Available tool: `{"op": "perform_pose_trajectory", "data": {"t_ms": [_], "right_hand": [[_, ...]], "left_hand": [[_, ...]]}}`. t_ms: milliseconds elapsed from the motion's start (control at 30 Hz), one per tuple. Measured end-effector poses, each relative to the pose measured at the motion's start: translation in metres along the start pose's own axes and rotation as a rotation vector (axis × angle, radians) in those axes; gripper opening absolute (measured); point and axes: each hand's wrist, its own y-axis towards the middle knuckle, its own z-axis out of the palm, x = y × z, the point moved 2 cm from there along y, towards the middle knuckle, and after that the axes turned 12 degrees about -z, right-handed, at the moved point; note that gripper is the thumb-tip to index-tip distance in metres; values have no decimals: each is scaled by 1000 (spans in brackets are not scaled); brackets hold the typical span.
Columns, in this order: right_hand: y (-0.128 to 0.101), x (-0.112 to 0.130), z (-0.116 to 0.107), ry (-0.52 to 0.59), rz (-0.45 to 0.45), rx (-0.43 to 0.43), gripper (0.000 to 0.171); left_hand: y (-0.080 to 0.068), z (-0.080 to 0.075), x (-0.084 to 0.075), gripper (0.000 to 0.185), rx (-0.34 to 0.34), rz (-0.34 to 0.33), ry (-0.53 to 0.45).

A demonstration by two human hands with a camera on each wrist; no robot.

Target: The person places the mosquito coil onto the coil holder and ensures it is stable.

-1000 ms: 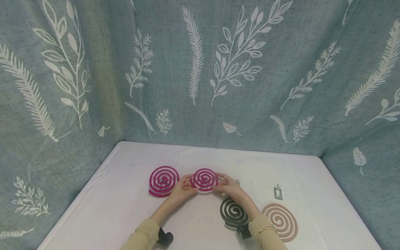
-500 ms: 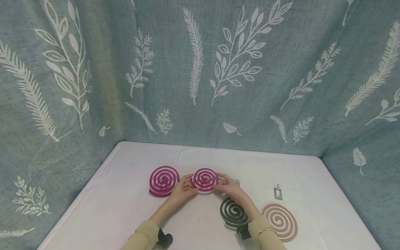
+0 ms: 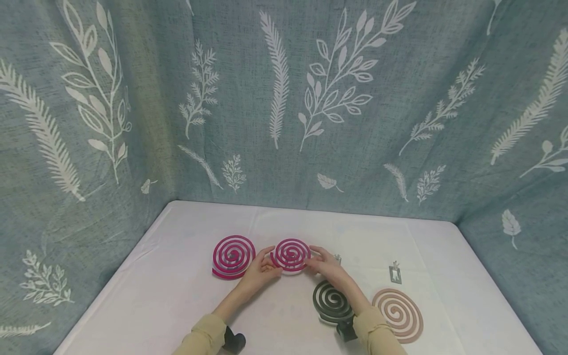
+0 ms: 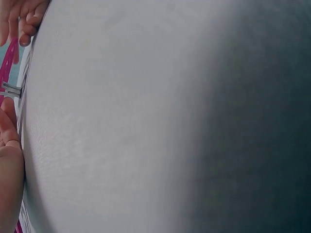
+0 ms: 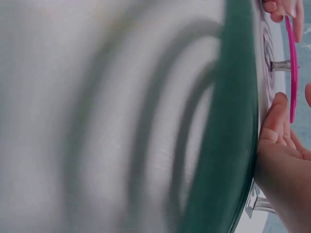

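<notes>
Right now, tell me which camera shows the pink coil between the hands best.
The head view: the whole spiral of the pink coil shows, held by the left hand and right hand. Both wrist views catch only a thin pink edge.

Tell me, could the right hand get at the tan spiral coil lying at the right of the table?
Probably yes. The tan spiral coil lies flat and uncovered beside the right forearm, nothing on it. But the right hand now holds the pink coil together with the left hand.
</notes>
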Motion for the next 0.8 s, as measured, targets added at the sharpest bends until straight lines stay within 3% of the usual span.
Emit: {"op": "perform_pose_trajectory", "data": {"t_ms": [300, 567, 800], "right_hand": [[-2, 2, 3, -42, 20, -78, 66], [-7, 3, 5, -4, 7, -125, 67], [-11, 7, 4, -46, -14, -194, 64]], "left_hand": [[-15, 1, -20, 66, 59, 29, -8], [-3, -2, -1, 68, 66, 13, -64], [-23, -2, -23, 70, 120, -42, -70]]}}
